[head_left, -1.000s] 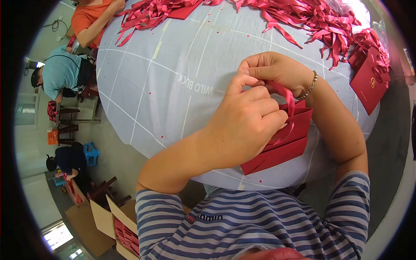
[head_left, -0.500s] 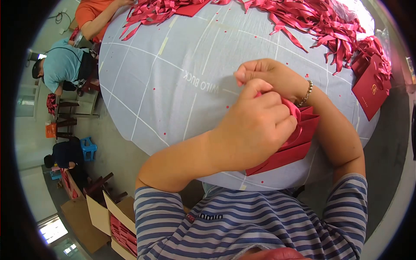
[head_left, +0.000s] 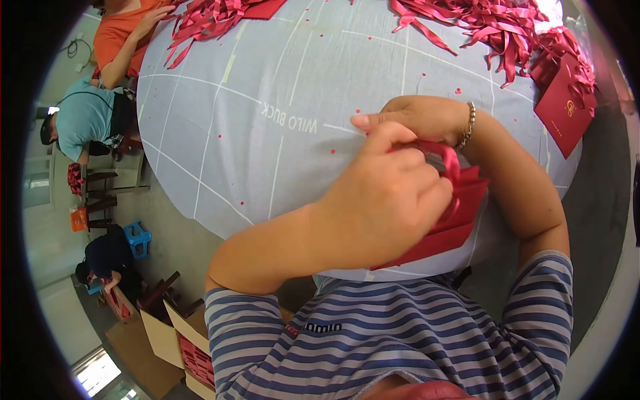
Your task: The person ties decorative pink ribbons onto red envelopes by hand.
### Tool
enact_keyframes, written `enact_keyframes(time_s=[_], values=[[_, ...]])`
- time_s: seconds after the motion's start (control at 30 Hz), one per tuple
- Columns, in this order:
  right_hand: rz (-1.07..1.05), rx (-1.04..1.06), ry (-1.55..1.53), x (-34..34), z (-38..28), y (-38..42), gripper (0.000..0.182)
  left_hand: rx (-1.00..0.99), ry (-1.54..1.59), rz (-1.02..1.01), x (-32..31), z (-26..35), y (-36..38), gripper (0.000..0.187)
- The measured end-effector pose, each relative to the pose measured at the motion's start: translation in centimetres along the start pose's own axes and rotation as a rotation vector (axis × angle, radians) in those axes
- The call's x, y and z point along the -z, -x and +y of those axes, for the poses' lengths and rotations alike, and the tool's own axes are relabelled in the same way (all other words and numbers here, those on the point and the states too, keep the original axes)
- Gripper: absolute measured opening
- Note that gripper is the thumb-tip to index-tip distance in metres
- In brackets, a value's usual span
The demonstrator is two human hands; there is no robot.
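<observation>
A red paper gift bag (head_left: 460, 210) lies on the cloth-covered table close to my body, tilted and partly hidden under my left forearm. A glossy red ribbon (head_left: 451, 160) loops up from it. My left hand (head_left: 400, 200) is closed with fingers curled round the ribbon, knuckles toward me. Against its index finger sits my right hand (head_left: 420, 120), wearing a beaded bracelet (head_left: 471, 125). The right thumb points left and the fingers look curled in, mostly hidden, so what they hold does not show.
Piles of red ribbon (head_left: 497, 33) lie along the table's far side, with a red bag (head_left: 567, 107) at the right edge. Several people work at left, one in an orange shirt (head_left: 117, 40). On the floor are a blue stool (head_left: 137, 240) and an open carton (head_left: 167, 340) of red items.
Both hands stay together over the bag. My right thumb has stretched out to the left, and the ribbon loop shows more above my left fingers. The view has shifted slightly.
</observation>
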State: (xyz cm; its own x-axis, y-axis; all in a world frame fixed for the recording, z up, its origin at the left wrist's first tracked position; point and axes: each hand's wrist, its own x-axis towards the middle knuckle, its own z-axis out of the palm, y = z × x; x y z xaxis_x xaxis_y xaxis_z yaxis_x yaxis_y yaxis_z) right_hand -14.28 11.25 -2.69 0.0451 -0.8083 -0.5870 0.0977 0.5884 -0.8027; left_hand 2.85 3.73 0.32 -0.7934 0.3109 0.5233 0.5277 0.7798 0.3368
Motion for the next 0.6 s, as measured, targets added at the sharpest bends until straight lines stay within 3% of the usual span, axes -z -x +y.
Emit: enact_keyframes(time_s=[0.17, 0.27, 0.3, 0.37, 0.4, 0.47, 0.6], values=[[0.148, 0.228, -0.204, -1.5, 0.3, -1.4, 0.043, 0.024, 0.001, 0.037, -0.5, -0.2, 0.3, 0.015], [0.352, 0.295, 0.23, -0.6, 0.0, -1.2, 0.039, 0.143, 0.066, -0.022, 0.0, -1.0, 0.3, 0.011], [0.353, 0.288, 0.224, 0.0, 0.4, -1.5, 0.039, 0.22, 0.175, -0.021, 0.2, -1.3, 0.2, 0.008], [0.595, 0.638, 0.773, 1.7, 1.3, -2.5, 0.04, 0.39, 0.339, -0.055, 0.6, -1.8, 0.2, 0.014], [0.743, 0.659, 0.76, 2.8, 1.1, -2.6, 0.041, 0.391, 0.347, -0.062, 0.7, -1.8, 0.1, 0.014], [0.702, 0.389, 0.555, 3.7, -0.8, -0.9, 0.04, 0.641, 0.42, -0.077, 1.0, -1.7, -0.4, 0.018], [0.736, 0.368, 0.51, 3.1, -1.0, 0.3, 0.035, 0.754, 0.678, -0.077, 0.9, -2.4, -0.5, 0.02]])
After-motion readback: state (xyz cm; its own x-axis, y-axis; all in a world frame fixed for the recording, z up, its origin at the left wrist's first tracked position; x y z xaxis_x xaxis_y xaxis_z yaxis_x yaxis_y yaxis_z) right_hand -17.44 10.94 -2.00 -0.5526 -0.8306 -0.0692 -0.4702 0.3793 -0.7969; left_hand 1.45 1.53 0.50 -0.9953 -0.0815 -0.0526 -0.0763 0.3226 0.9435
